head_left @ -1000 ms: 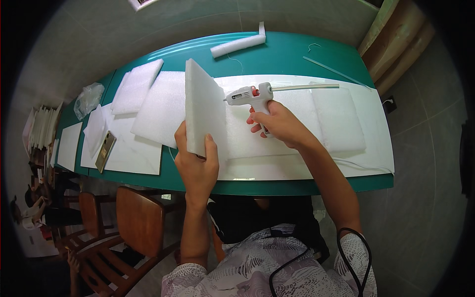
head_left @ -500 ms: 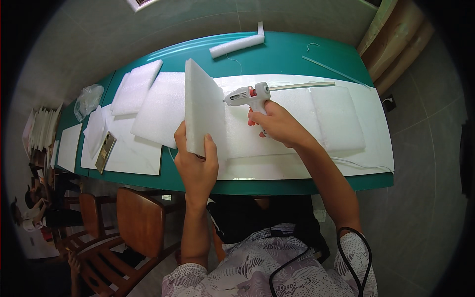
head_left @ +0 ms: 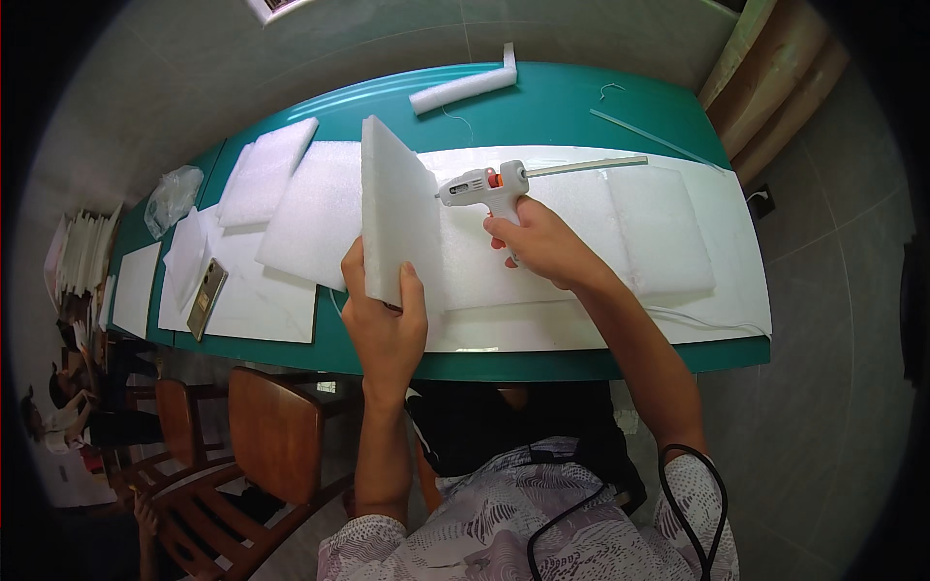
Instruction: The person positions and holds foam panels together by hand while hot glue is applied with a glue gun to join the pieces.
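My left hand (head_left: 386,324) grips the lower end of a white foam panel (head_left: 395,208), which stands on edge over the table. In my right hand (head_left: 542,240) is a white hot glue gun (head_left: 489,191), its nozzle pointing left at the panel's right face. Whether the tip touches the foam I cannot tell. A long pale glue stick (head_left: 591,167) juts from the gun's back. Beneath the gun a flat foam sheet (head_left: 542,257) lies on a white board (head_left: 581,327), with another foam piece (head_left: 664,232) at its right end.
More foam sheets (head_left: 315,208) lie left of the upright panel. A phone (head_left: 206,298) and a clear plastic bag (head_left: 174,200) are farther left. A foam strip (head_left: 463,90) rests on the green table (head_left: 562,97) at the back. Wooden chairs (head_left: 274,434) stand lower left, with people beyond.
The glue gun and my right hand have shifted very slightly left. My left hand and the upright foam panel stay in place.
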A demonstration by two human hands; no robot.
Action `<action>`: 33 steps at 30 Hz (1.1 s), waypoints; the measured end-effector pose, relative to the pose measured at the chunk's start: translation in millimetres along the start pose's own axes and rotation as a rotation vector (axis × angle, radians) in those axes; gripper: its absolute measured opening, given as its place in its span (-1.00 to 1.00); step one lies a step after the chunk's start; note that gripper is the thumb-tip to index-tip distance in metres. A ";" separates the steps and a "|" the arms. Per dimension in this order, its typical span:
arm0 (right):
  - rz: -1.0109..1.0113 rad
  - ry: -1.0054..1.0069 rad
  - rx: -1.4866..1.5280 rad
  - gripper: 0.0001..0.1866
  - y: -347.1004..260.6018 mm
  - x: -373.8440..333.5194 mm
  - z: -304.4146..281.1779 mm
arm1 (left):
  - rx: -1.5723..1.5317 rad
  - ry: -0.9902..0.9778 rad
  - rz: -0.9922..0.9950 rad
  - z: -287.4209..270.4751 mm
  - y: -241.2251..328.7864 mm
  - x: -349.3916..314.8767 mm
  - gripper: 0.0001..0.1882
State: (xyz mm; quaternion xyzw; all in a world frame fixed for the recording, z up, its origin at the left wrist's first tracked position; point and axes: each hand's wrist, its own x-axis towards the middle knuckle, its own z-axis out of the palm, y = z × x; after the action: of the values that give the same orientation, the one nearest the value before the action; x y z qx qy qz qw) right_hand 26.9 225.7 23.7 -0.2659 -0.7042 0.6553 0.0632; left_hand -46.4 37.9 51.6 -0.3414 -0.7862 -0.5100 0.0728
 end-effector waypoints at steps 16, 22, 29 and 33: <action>-0.011 0.011 0.005 -0.54 -1.1 -7.6 -3.9 | 0.046 -0.005 0.101 -0.4 -5.0 1.8 -0.53; -0.014 0.004 -0.011 -0.54 -0.3 -7.1 -5.0 | 0.035 -0.041 0.084 -0.5 -1.2 2.5 -0.53; 0.026 -0.046 -0.002 -0.55 1.4 -3.1 -4.9 | 0.053 -0.074 0.062 -0.4 4.6 3.1 -0.55; 0.031 -0.051 -0.021 -0.56 0.5 -1.2 -3.4 | 0.057 -0.089 0.046 0.3 8.5 3.7 -0.57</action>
State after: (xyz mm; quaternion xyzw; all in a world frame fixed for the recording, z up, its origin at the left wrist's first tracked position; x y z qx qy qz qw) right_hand 29.6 228.2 24.0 -0.2607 -0.7081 0.6554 0.0322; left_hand -44.0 42.0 59.6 -0.3796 -0.7947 -0.4700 0.0590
